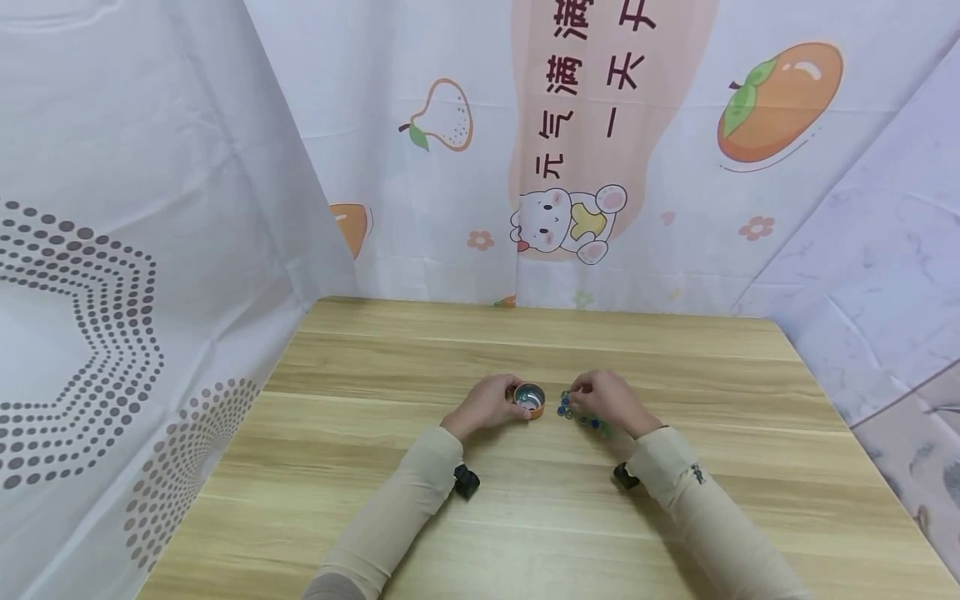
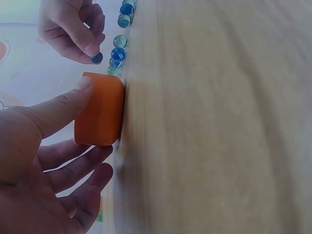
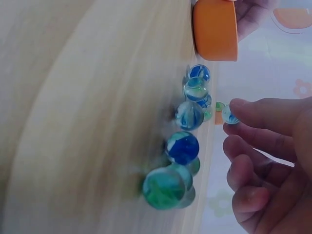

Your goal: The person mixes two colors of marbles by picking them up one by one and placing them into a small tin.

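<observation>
An orange bowl (image 1: 529, 401) with a metallic-looking inside stands upright on the table, and something greenish shows in it. My left hand (image 1: 491, 404) holds it by the side, thumb at the near rim and fingers round the far side. Between the thumb and forefinger of my right hand (image 3: 273, 141) a blue-and-clear marble (image 3: 229, 114) is pinched, raised off the table. Under and beside that hand lie several glass marbles (image 3: 182, 147), blue, green and clear, in a loose group right of the bowl.
The wooden table (image 1: 360, 433) stretches out on all sides of the hands. A printed curtain (image 1: 450, 208) hangs behind its far edge, with more cloth at left and right. Each wrist wears a small black camera (image 1: 466, 481).
</observation>
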`<state>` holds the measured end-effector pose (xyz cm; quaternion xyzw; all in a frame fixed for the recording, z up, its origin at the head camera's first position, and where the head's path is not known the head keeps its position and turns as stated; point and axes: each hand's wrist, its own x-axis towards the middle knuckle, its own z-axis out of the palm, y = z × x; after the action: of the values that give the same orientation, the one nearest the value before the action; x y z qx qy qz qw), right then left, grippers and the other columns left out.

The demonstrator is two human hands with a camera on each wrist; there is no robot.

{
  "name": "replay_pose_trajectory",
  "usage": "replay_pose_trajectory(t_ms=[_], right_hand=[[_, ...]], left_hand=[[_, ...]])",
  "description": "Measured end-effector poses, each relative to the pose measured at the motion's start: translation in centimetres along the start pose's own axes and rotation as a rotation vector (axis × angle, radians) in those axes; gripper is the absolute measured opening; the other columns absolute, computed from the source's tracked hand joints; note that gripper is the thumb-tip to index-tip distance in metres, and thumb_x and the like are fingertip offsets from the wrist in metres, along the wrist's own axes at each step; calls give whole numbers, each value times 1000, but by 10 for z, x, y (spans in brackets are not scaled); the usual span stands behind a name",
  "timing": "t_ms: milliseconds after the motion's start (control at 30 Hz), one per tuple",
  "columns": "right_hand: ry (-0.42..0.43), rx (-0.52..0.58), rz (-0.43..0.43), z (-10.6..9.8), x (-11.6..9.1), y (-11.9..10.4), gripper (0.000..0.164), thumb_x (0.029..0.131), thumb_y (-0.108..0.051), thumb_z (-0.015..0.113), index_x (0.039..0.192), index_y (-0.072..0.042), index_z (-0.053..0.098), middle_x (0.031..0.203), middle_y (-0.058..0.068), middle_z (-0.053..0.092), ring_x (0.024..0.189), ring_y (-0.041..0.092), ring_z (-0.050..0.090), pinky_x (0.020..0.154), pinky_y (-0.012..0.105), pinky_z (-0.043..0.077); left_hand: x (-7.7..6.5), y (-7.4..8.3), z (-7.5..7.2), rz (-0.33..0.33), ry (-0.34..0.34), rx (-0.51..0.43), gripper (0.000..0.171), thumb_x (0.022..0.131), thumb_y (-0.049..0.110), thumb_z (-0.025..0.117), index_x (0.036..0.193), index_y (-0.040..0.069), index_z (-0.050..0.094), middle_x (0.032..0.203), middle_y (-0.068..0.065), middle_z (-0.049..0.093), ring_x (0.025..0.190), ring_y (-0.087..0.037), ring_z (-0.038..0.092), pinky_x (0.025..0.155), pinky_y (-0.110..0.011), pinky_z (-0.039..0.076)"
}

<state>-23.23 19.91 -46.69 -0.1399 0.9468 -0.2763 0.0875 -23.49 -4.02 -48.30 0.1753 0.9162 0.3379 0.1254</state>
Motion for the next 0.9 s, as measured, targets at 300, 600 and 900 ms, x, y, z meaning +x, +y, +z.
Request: replay_pose_trajectory(t_ms=[300, 600, 900], right_hand=[[21, 22, -3, 0, 0, -4, 21, 94, -21, 63, 103, -5, 73, 89, 7, 68, 72, 16, 57, 63, 30, 47], [37, 53, 4, 2, 2, -6, 19, 95, -20, 62, 103, -7, 73, 86, 5, 67, 67, 15, 54, 61, 30, 45], [66, 58, -32, 3, 2, -9, 17, 93, -19, 64, 99, -8, 74, 82, 4, 67, 67, 14, 54, 62, 30, 45]], left_hand=[[1, -1, 0, -1, 1, -4, 53, 80, 29, 81, 125, 8, 62, 116, -7, 67, 108, -22, 61, 96, -40, 47], [0, -1, 0, -9, -10, -6, 54, 80, 30, 80, 126, 8, 62, 119, -7, 67, 111, -23, 61, 97, -41, 47], [-1, 1, -1, -3, -7, -1, 52, 81, 29, 80, 125, 8, 62, 117, -7, 67, 109, -22, 61, 96, -40, 47]])
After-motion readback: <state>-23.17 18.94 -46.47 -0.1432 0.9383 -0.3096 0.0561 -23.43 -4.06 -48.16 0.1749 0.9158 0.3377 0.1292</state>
